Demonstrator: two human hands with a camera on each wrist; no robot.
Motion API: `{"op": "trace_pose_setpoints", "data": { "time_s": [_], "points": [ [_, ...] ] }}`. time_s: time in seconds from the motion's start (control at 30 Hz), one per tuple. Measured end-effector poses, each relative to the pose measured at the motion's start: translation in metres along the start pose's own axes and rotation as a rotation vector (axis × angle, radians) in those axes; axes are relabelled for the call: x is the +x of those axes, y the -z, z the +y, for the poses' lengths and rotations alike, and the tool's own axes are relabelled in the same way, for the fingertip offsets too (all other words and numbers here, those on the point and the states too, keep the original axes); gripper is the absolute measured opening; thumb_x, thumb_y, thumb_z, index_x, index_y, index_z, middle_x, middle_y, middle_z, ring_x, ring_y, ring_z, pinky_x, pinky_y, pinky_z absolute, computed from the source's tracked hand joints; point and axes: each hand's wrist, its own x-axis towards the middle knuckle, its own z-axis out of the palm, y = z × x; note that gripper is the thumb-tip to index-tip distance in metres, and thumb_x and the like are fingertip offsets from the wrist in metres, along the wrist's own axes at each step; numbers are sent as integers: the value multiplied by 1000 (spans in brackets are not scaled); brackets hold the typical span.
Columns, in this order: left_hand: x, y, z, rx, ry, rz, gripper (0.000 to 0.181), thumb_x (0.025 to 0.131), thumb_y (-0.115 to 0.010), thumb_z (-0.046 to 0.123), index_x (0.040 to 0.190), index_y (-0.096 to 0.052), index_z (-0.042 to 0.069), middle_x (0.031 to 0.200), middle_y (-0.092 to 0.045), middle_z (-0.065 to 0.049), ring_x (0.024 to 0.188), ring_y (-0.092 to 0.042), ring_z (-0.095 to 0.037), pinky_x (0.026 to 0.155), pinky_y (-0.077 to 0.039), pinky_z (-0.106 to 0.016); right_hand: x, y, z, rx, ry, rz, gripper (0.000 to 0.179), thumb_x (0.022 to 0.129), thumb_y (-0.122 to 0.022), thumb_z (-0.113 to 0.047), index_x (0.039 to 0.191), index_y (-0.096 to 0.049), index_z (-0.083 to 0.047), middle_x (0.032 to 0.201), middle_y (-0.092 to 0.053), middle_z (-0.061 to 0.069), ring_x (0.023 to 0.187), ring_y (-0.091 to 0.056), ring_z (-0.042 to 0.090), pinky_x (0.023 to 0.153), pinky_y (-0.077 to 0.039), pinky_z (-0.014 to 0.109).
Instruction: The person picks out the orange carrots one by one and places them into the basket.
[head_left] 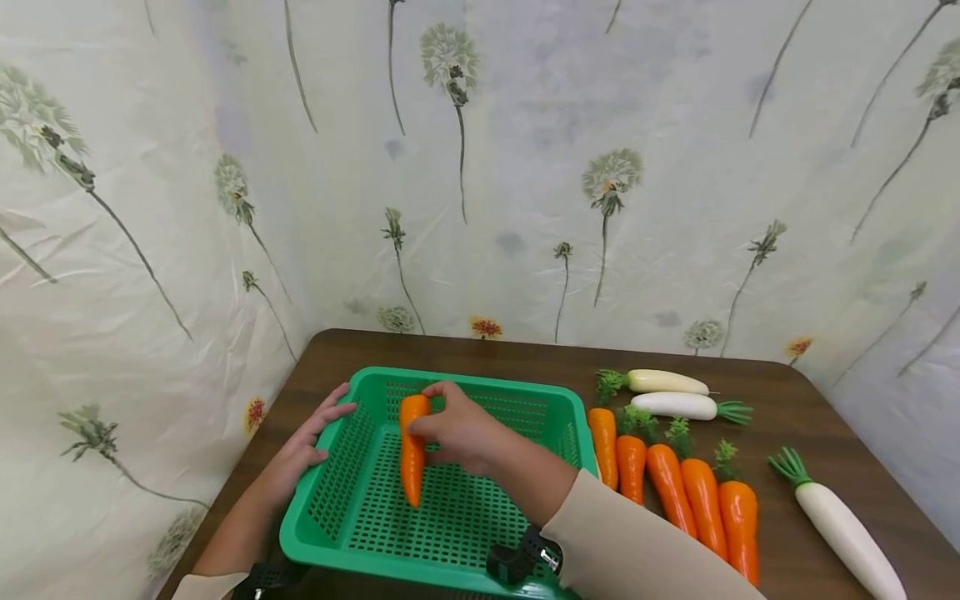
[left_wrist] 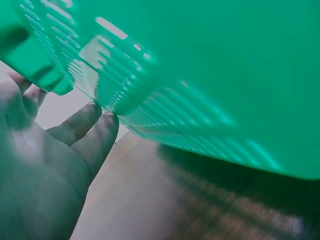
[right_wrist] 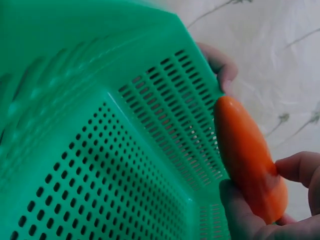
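Note:
My right hand (head_left: 467, 429) pinches an orange carrot (head_left: 413, 454) between thumb and fingers. The carrot hangs upright inside the green plastic basket (head_left: 465, 565), narrow end down, apart from the perforated floor as far as I can tell. In the right wrist view the carrot (right_wrist: 245, 155) looks smooth and glossy. At the basket's left side my left hand (head_left: 303, 446) rests on the rim, its fingers mostly straight. From the left wrist view, two fingertips of that hand (left_wrist: 50, 155) touch the slotted outer wall (left_wrist: 165, 110).
Several carrots (head_left: 701, 500) with green tops lie in a row right of the basket. Behind them lie two white radishes (head_left: 667, 382), and another white radish (head_left: 851, 533) lies at the far right. All rest on a dark wooden table (head_left: 540, 358) against flower-patterned sheeting (head_left: 517, 167).

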Motion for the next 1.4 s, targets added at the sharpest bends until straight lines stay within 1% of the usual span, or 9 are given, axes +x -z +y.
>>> {"op": "trace_pose_setpoints", "data": {
  "time_s": [0.2, 0.33, 0.47, 0.6, 0.73, 0.87, 1.03, 1.17, 1.4],
  "points": [
    [-2, 3, 2, 16, 3, 9, 65, 88, -31, -8, 152, -29, -18, 177, -2, -11, 155, -12, 4, 110, -33, -17, 8, -7, 2, -16, -13, -4, 65, 93, -71, -3, 147, -36, -9, 133, -52, 25, 105, -66, 35, 84, -61, 51],
    [-1, 1, 2, 17, 19, 11, 65, 89, -30, -9, 153, -29, -16, 177, -1, -10, 155, -11, 5, 110, -33, -17, 13, -10, 5, -17, -31, -4, 65, 93, -72, -2, 147, -35, -8, 133, -52, 25, 106, -65, 36, 85, -60, 52],
    [2, -2, 1, 14, 28, 0, 66, 89, -31, -9, 155, -29, -14, 177, 1, -12, 155, -10, 4, 109, -34, -18, 17, -9, 11, -5, -50, 4, 70, 92, -71, -2, 150, -32, -7, 131, -53, 25, 106, -65, 35, 86, -60, 52],
    [2, -2, 1, 9, 22, -5, 66, 88, -32, -8, 154, -30, -15, 177, 1, -14, 154, -14, 2, 107, -39, -20, 20, -11, 15, 2, -54, -5, 72, 92, -70, -2, 153, -31, -7, 131, -53, 24, 106, -66, 36, 87, -59, 53],
    [1, -1, 2, -2, 21, -6, 65, 88, -32, -7, 153, -29, -16, 177, 1, -12, 154, -15, 2, 106, -41, -21, 22, -15, 16, -23, -54, -10, 70, 94, -70, -5, 153, -32, -7, 131, -54, 24, 105, -66, 35, 89, -58, 56],
    [1, 0, 2, -5, 22, -4, 65, 88, -31, -7, 153, -28, -16, 177, 1, -11, 154, -15, 2, 106, -41, -21, 24, -18, 17, -49, -59, -1, 66, 93, -70, -5, 150, -36, -8, 130, -54, 24, 104, -65, 36, 90, -58, 58],
    [-1, 1, 1, -13, 25, -3, 66, 88, -31, -7, 154, -28, -16, 177, 0, -7, 153, -16, 1, 106, -42, -22, 27, -21, 20, -45, -70, -6, 63, 93, -70, -2, 147, -37, -8, 129, -54, 24, 107, -65, 38, 90, -57, 60],
    [-2, 0, 1, -9, 20, -1, 66, 88, -32, -7, 154, -28, -16, 177, 0, -8, 154, -15, 1, 107, -41, -21, 29, -21, 22, -44, -77, -10, 65, 93, -70, -1, 148, -36, -7, 129, -54, 24, 106, -65, 37, 89, -58, 59],
    [0, 0, 3, -9, 2, -6, 65, 89, -32, -7, 153, -28, -17, 177, 0, -11, 155, -15, 0, 108, -40, -22, 32, -19, 26, -89, -80, -12, 63, 92, -71, -1, 146, -38, -7, 127, -53, 24, 104, -65, 36, 85, -60, 56]
  ]
}}
